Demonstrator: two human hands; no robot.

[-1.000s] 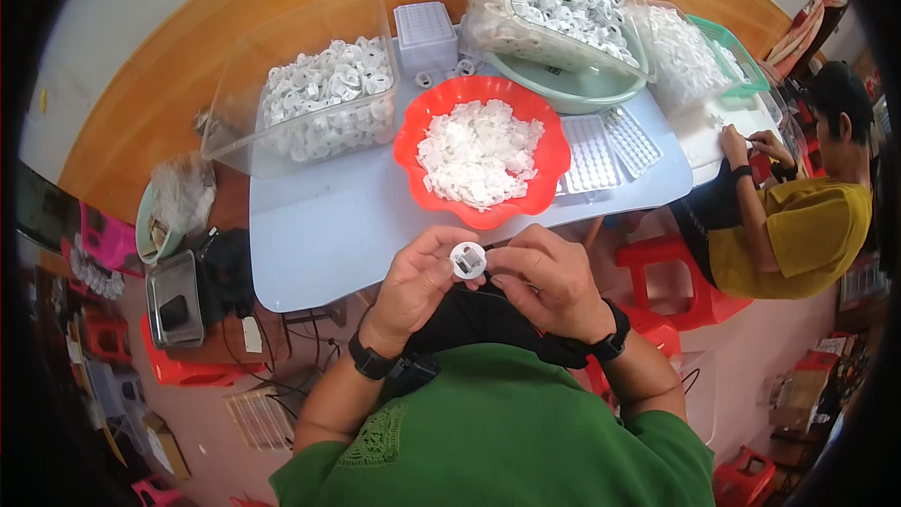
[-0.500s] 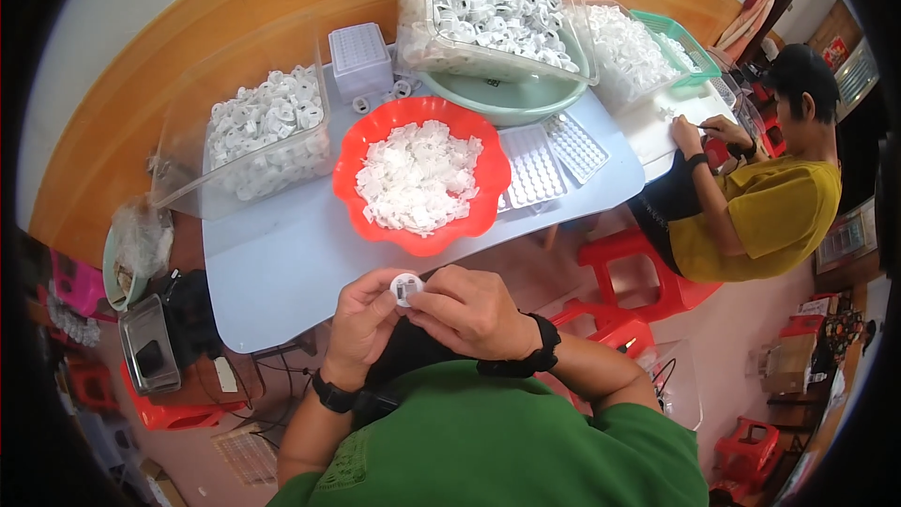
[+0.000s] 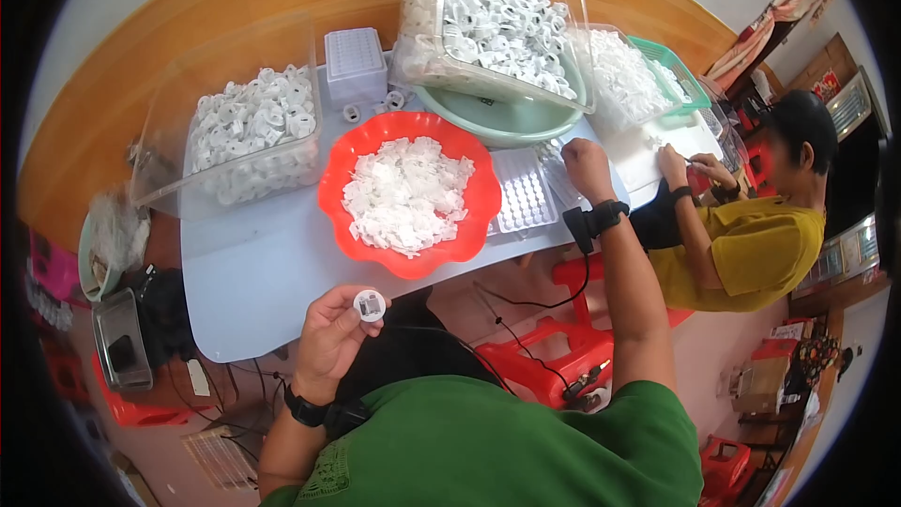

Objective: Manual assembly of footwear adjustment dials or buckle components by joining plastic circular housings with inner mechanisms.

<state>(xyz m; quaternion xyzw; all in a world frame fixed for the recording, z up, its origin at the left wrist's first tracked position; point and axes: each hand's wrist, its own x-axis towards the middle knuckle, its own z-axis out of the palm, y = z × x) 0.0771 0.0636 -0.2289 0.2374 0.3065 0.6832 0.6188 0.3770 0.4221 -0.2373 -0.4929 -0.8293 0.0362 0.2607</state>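
Note:
My left hand (image 3: 328, 343) pinches a small round white plastic part (image 3: 370, 304) between thumb and fingers, above my lap at the table's near edge. Inside the part's ring a dark rectangular detail shows. My right hand (image 3: 588, 172) reaches out to the table's right side, over a clear tray of small pieces. Its fingers are bent and pressed together, and whatever they hold is hidden. Beside it lies a white dimpled tray (image 3: 523, 192). A red scalloped bowl (image 3: 413, 268), heaped with thin translucent white pieces, stands between my hands.
A clear bin (image 3: 160, 183) of white rings stands left on the table. Another clear bin (image 3: 418, 47) of rings leans in a pale green basin (image 3: 497, 134). White stacked trays (image 3: 355, 70) stand behind the bowl. To the right, a person (image 3: 751, 244) works; red stools (image 3: 526, 357) and cables lie below.
My right hand has left the round part and moved far right to the tray of small pieces. The left hand keeps the part, slightly lower and further left. The view has shifted a little.

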